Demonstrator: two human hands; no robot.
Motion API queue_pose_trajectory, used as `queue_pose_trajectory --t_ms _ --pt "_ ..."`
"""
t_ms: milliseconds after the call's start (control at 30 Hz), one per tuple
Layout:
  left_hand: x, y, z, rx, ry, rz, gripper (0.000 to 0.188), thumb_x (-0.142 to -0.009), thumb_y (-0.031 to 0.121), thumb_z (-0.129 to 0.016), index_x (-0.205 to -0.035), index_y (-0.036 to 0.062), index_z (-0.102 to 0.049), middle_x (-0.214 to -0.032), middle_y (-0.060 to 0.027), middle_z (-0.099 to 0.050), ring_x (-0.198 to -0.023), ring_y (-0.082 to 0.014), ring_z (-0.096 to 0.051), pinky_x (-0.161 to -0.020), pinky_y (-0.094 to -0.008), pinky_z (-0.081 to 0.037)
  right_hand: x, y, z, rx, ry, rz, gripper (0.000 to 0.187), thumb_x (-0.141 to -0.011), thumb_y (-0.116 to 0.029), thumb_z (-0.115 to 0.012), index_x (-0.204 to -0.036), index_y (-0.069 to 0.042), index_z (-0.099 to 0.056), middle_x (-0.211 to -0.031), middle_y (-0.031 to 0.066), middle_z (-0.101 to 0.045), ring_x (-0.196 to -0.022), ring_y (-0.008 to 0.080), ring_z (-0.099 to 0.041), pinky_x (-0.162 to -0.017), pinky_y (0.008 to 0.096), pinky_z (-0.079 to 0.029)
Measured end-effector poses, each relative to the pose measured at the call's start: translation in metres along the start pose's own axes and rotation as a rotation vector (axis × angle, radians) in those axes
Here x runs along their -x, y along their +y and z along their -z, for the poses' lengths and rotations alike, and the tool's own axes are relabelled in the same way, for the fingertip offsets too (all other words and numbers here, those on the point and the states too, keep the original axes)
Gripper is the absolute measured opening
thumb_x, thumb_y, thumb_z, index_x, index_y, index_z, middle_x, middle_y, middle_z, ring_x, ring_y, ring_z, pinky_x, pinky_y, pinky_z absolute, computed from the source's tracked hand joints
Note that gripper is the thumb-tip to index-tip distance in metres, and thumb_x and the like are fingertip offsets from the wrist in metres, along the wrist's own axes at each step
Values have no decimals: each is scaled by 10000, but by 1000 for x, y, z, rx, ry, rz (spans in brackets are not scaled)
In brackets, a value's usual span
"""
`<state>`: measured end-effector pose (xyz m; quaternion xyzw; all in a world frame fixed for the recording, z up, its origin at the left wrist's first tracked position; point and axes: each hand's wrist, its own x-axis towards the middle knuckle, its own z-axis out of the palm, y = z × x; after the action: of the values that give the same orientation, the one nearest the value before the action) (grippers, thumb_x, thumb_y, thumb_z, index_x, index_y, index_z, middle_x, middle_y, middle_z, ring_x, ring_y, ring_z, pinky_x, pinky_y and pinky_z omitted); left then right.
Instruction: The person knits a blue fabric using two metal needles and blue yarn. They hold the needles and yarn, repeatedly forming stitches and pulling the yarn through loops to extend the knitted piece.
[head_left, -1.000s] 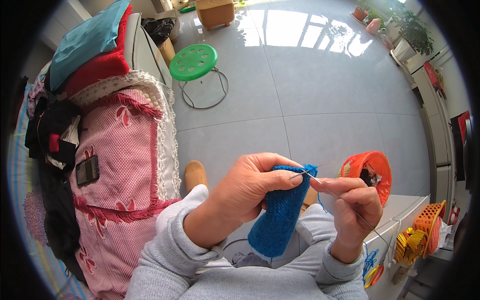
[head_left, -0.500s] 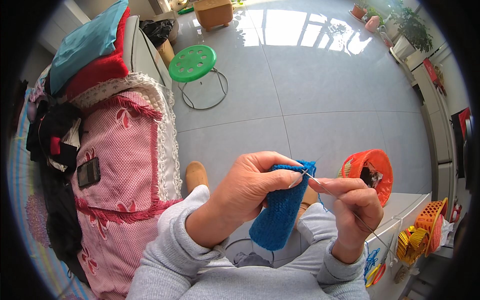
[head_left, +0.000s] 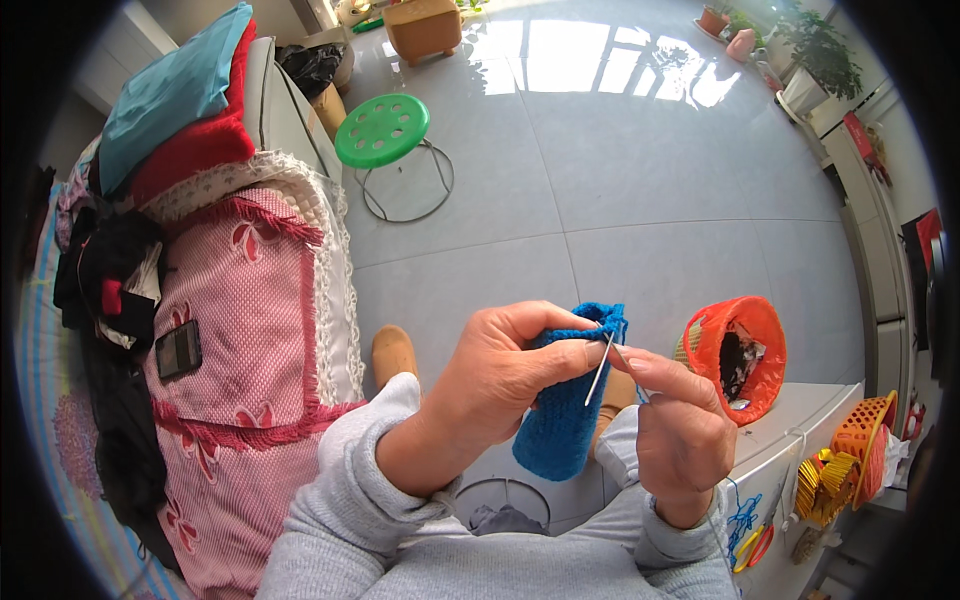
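A blue knitted tube [head_left: 553, 430] hangs from my left hand [head_left: 500, 365], which is closed around its upper edge, with the thumb pressed on the front. One thin metal knitting needle [head_left: 598, 375] slants down across the knitting from beside my left thumb. My right hand [head_left: 685, 435] is closed to the right of the tube, its fingertips almost touching that needle's upper end. A sliver of a second needle [head_left: 642, 394] shows under the right fingers; most of it is hidden behind the hand. The stitches at the edge are too small to make out.
An orange-lined bin [head_left: 760, 345] stands right of my hands. Nearby, a white surface [head_left: 800, 425] bears scissors [head_left: 753, 548], blue yarn [head_left: 742, 515] and an orange basket [head_left: 862, 435]. Left lies a pink cover [head_left: 245, 350] with a phone [head_left: 179, 350]. Ahead stands a green stool [head_left: 382, 131].
My right hand has come a little left and turned, and its needle now points more steeply. A needle now slants down over the knitting. The tube's lower end has swung slightly up and right.
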<state>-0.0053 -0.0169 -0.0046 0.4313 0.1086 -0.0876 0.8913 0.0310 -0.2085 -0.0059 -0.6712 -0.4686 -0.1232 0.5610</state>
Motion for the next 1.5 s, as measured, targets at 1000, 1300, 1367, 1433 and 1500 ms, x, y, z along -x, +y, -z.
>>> queue_pose_trajectory --t_ms 1000,1300,1367,1433,1500 --pt "0 -22 -19 -382 -210 -425 135 -874 -35 -643 -1009 -45 -640 -928 -78 -668 -806 -87 -598 -700 -210 -481 -4 8 15 213 27 -314 182 -723 62 -666 -887 48 -589 -1056 195 -540 -960 272 -554 -810 350 -475" --pt "-1 -21 -22 -345 -196 -203 124 -876 32 -661 -985 -21 -639 -855 -57 -666 -758 -84 -613 -662 -222 -500 -7 6 41 -1253 315 -521 243 -744 143 -473 -926 36 -593 -1349 257 -425 -1272 368 -458 -653 282 -544" --pt "-3 -25 -23 -237 -212 -84 123 -883 52 -656 -978 -24 -640 -851 -55 -666 -744 -85 -619 -652 -224 -509 -6 9 44 -1617 276 -393 307 -744 147 -444 -992 38 -589 -1424 276 -355 -1353 408 -361 -748 337 -536" --pt "-9 -30 -23 -148 -208 4 113 -884 21 -632 -982 -34 -633 -847 -62 -657 -749 -91 -616 -663 -217 -505 -4 10 41 -1410 303 -262 363 -750 147 -431 -1055 35 -591 -1473 273 -309 -1388 414 -302 -938 426 -489" --pt "-15 -35 -22 -90 -172 94 93 -873 13 -632 -961 -18 -629 -831 -77 -658 -731 -125 -643 -651 -243 -536 -7 12 43 -760 220 -182 391 -760 134 -454 -1110 28 -592 -1446 265 -363 -1394 400 -302 -1056 484 -364"
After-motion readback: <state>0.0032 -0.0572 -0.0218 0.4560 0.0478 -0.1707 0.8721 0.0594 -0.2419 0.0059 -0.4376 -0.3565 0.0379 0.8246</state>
